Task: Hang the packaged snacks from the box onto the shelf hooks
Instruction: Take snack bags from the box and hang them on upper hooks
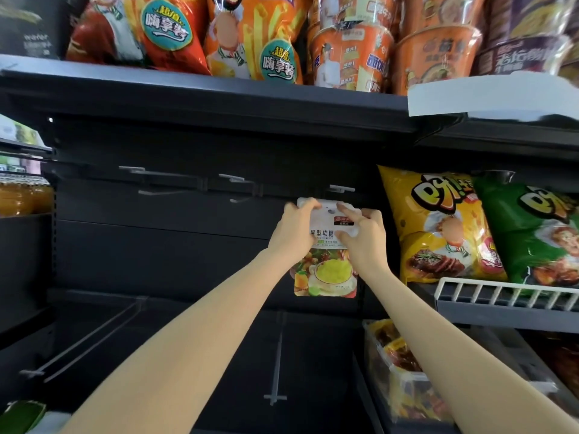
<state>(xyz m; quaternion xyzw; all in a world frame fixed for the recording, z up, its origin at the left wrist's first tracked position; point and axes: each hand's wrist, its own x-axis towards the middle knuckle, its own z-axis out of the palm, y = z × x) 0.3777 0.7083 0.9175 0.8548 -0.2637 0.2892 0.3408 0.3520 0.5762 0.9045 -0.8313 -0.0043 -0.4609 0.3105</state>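
Both hands up at the dark back panel [163, 255] of the shelf unit, gripping one snack pouch [326, 270] by its white header. Left hand [293, 228] curled round the header's top left corner, right hand [365, 233] pinching the right side with a fingertip close to the punched hole: a two-sided hold, seemingly to keep the floppy header flat and the hole facing the peg. Pouch held upright just below the rightmost hook [341, 188], near the right edge of the panel, body hanging free under the hands; hole not yet over the hook tip, as far as can be judged. Two more bare hooks [238, 183] further left along the same rail, probably awaiting later pouches. Yellow chip bag [438, 223] and green chip bag [532, 239] standing on the neighbouring shelf behind a white wire fence [501, 292], just beside the working spot. Source box not identifiable from here.
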